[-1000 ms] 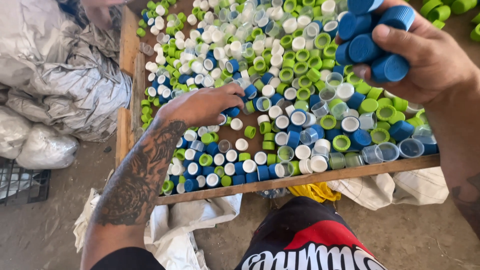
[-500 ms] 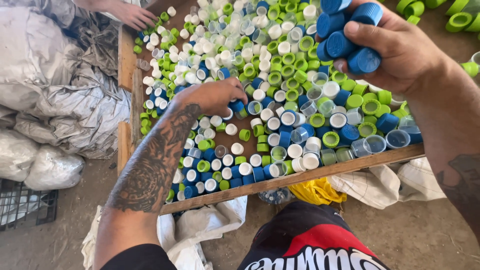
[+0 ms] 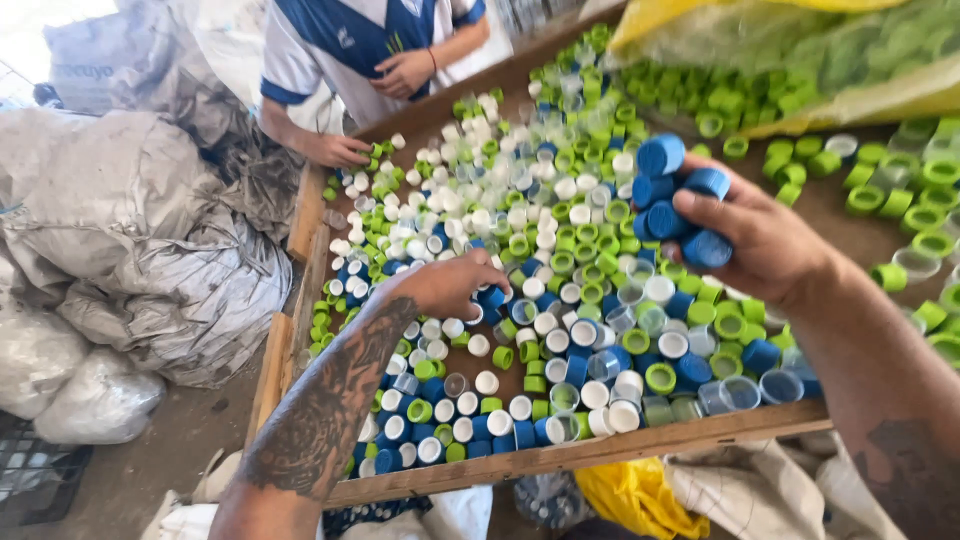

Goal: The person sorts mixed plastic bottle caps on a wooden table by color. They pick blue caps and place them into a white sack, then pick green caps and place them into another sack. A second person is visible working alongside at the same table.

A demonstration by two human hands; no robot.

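The right hand (image 3: 770, 240) holds about 6 blue bottle caps (image 3: 675, 195) bunched above its grip, faces pointing variously, while the left hand (image 3: 450, 285) pinches a blue cap (image 3: 490, 298) on the counter (image 3: 560, 455).

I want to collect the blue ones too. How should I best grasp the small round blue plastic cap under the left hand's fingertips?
Probably pinch the small round blue plastic cap across its ribbed side wall, coming from above: it lies flat among crowded caps, where the left hand reaches down.
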